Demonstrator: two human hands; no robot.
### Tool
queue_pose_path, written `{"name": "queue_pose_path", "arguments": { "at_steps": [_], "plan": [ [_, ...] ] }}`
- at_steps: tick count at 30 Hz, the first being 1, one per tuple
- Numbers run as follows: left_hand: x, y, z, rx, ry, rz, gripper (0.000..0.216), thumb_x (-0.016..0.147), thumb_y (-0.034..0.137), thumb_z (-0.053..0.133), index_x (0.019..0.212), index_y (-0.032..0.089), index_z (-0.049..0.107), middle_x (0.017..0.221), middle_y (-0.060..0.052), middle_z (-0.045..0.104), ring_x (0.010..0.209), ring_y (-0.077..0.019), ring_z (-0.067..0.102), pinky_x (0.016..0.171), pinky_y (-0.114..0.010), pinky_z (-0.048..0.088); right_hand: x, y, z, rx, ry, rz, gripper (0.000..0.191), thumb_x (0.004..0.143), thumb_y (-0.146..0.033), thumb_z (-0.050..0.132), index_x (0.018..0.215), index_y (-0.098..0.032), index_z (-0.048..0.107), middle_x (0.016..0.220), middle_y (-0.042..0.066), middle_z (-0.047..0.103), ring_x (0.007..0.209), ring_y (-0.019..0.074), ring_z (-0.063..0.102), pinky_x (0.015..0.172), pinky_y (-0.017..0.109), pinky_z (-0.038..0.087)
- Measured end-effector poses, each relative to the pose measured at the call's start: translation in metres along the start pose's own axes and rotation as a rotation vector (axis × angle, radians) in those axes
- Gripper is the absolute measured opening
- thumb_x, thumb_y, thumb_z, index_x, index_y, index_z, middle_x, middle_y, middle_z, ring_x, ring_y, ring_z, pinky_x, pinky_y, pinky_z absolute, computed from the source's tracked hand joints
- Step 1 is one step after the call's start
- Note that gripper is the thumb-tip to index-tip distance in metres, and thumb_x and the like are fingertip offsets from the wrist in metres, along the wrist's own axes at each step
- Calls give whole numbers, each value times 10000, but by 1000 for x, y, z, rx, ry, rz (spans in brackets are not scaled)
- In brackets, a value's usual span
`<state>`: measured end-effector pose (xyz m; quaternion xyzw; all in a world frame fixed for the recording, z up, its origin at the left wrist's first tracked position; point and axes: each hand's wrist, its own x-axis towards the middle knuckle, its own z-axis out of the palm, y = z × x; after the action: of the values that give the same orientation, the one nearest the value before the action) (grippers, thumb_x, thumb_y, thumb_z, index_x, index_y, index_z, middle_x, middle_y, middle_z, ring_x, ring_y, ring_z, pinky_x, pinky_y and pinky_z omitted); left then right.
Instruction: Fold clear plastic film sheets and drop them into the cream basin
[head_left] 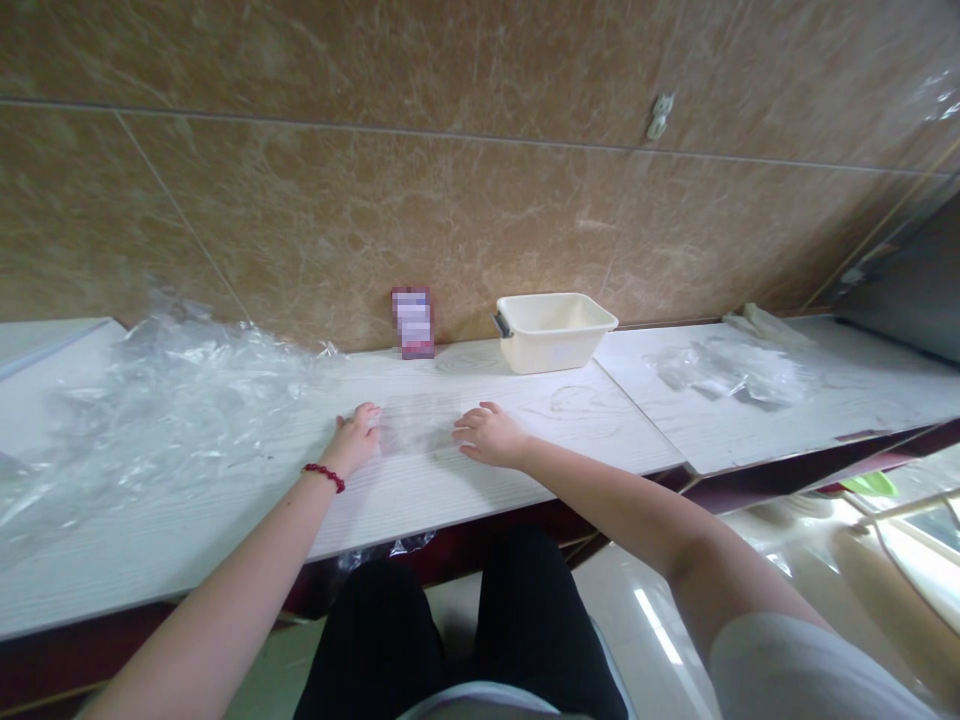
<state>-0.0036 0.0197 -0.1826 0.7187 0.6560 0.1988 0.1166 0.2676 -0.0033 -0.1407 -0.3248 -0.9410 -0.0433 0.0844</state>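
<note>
A clear plastic sheet or bag (418, 424) lies flat on the white wood-grain table between my two hands; which of the two it is, I cannot tell. At its left edge rests my left hand (358, 440), fingers and thumb apart, with a red bead bracelet (324, 476) around the wrist. My right hand (491, 435) lies palm down over the right edge, its fingers spread and stretched to the left. Neither hand appears closed around the plastic.
A big heap of clear plastic bags (187, 390) covers the table's left side. Behind the hands, a cream plastic bin (559, 350) stands near the wall, and a phone-like rectangle (414, 323) leans against it. More clear bags (739, 372) lie on the right-hand table (847, 400).
</note>
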Motion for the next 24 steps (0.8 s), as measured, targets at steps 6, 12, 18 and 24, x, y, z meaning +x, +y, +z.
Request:
{"name": "queue_pose_path", "arguments": {
  "at_steps": [6, 12, 18, 24],
  "plan": [
    [7, 4, 1, -75, -59, -9, 463, 747, 153, 290, 1204, 134, 220, 1210, -100, 451, 1165, -203, 331, 991, -474, 2, 4, 1, -2, 16, -57, -31, 228, 810, -270, 402, 868, -199, 610, 1045, 41, 563, 975, 171, 464, 795, 311, 322],
    [3, 14, -3, 13, 17, 73, 448, 767, 233, 321, 1194, 100, 289, 1248, -147, 389, 1178, -235, 306, 990, -465, 64, 5, -2, -1, 4, -95, -25, 236, 825, -237, 374, 868, -165, 595, 936, 77, 592, 919, 155, 496, 776, 287, 336],
    [-25, 57, 3, 70, -77, 411, 579, 707, 444, 455, 1189, 137, 369, 1251, -123, 394, 1208, -252, 237, 993, -449, 96, 5, -4, -4, -3, -89, -30, 230, 819, -221, 374, 872, -144, 584, 911, 93, 588, 911, 159, 491, 775, 294, 340],
    [-30, 79, 18, 92, -96, 437, 500, 736, 273, 422, 1203, 101, 373, 1252, -135, 391, 1189, -247, 281, 990, -450, 120, 9, -1, -5, 81, 26, 1, 201, 781, -196, 412, 858, -146, 591, 907, 79, 596, 875, 154, 505, 771, 282, 346]
  ]
}}
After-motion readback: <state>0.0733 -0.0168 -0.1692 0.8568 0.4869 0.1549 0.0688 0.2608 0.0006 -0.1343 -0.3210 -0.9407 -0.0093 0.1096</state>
